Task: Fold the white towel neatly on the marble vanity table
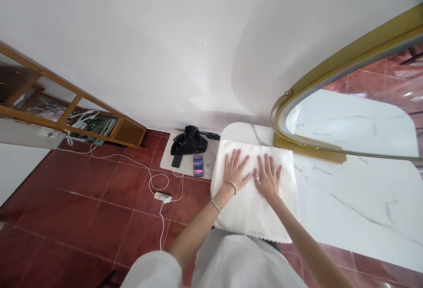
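Observation:
A white cloth [254, 213] with scalloped edges lies spread over the left end of a white marble-patterned tabletop [350, 200]. My left hand [236, 169] rests flat on its upper left part, fingers spread, with bracelets around the wrist and forearm. To the right of it, my right hand [267, 175] also presses flat on the cloth, fingers apart, a ring on one finger. Neither hand grips anything. The cloth's near edge hangs at the table's front edge, close to my body.
A gold-framed mirror [310, 76] stands on the table at the right. Left of the table, a low pale slab holds a black bag [190, 141] and a phone [198, 166]. A power strip [162, 197] and white cables lie on the red tiles. A wooden cabinet [130, 132] stands along the wall.

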Available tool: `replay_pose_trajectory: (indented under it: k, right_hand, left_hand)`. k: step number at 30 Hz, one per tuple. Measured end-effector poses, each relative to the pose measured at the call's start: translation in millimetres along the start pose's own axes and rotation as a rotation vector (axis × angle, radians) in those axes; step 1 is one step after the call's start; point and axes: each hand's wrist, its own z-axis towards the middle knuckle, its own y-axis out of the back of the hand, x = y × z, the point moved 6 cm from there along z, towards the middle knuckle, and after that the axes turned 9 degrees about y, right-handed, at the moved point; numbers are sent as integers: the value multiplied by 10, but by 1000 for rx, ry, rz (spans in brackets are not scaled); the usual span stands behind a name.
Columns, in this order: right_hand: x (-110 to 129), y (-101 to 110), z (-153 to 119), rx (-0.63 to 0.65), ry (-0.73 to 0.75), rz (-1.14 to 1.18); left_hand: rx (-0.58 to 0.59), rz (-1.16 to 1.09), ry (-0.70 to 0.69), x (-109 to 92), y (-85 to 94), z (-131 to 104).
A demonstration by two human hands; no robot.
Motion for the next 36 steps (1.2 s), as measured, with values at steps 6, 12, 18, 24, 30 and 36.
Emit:
replay_pose_trajectory:
  k: [6,12,18,24,30,36]
  right_hand:
    - [-118,-89,563,-13,67,11]
    - [-418,-283,1510,76,-49,38]
    - [-388,-240,1597,-5,-128,67]
    - [-189,-72,1312,-130,-27,139]
    - [291,-3,671,-71,194,181]
    - [768,73,-109,40,236,146]
  left_hand:
    - [-14,39,31,87,17,494]
    - [-71,62,18,165,83,1417]
    - [-57,60,58,120,40,1554]
    - [-96,59,178,210,49,737]
    - [-63,94,238,448,168,179]
    - [-72,109,306,485,227,-377]
